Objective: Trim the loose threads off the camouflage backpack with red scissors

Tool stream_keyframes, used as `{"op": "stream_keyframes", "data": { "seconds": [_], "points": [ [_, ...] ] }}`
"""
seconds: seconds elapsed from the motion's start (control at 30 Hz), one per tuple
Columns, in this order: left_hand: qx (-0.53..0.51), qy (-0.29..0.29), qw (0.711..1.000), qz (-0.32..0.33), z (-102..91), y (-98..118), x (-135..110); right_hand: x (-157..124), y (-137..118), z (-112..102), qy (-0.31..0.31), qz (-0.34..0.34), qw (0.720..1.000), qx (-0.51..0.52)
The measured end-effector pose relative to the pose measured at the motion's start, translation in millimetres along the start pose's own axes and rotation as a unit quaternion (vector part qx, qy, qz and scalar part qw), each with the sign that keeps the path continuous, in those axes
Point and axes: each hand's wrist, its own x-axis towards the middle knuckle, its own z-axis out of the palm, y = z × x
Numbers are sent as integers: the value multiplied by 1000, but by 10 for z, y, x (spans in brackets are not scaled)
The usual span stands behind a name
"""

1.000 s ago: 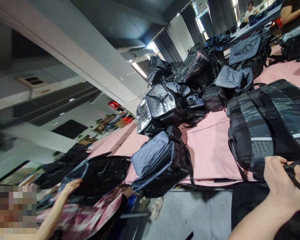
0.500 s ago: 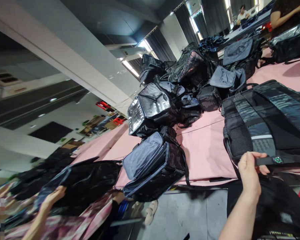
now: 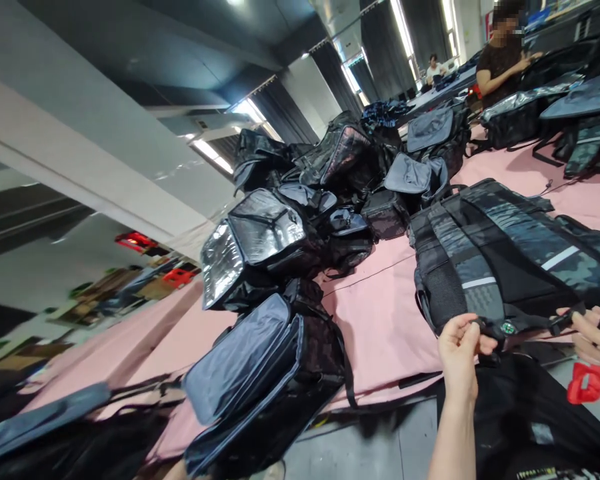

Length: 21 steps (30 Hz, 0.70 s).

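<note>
A black and grey camouflage backpack (image 3: 510,257) lies strap side up on the pink table (image 3: 385,327), at its near edge. My left hand (image 3: 457,353) is closed in a pinch on the backpack's chest strap (image 3: 523,327), beside a small green-centred buckle. My right hand (image 3: 594,337) shows only partly at the right edge, with its fingers curled at the strap's other end. It holds a small red tool (image 3: 586,383). A second black bag (image 3: 525,420) hangs below my hands, in front of the table edge.
A heap of black and grey bags (image 3: 300,227) covers the table's middle and far side, and one grey-lidded bag (image 3: 260,373) overhangs the near edge. More bags (image 3: 575,113) lie far right. A person in a dark top (image 3: 503,63) works at the back. Grey floor (image 3: 360,447) lies below.
The view has swung right and down. My left hand now pinches the strap by the buckle, and my right hand has come back into view. The neighbour's arm at lower left is gone.
</note>
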Motion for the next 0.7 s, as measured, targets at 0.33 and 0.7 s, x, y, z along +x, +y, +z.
{"op": "stream_keyframes", "data": {
  "seconds": [0.33, 0.7],
  "points": [
    [348, -3, 906, 241, 145, 81, -8, -2, 83, 172, -36, 38, 995, 82],
    [397, -126, 896, 151, 417, -6, 61, 47, -14, 287, -81, 102, 977, 167]
  ]
}}
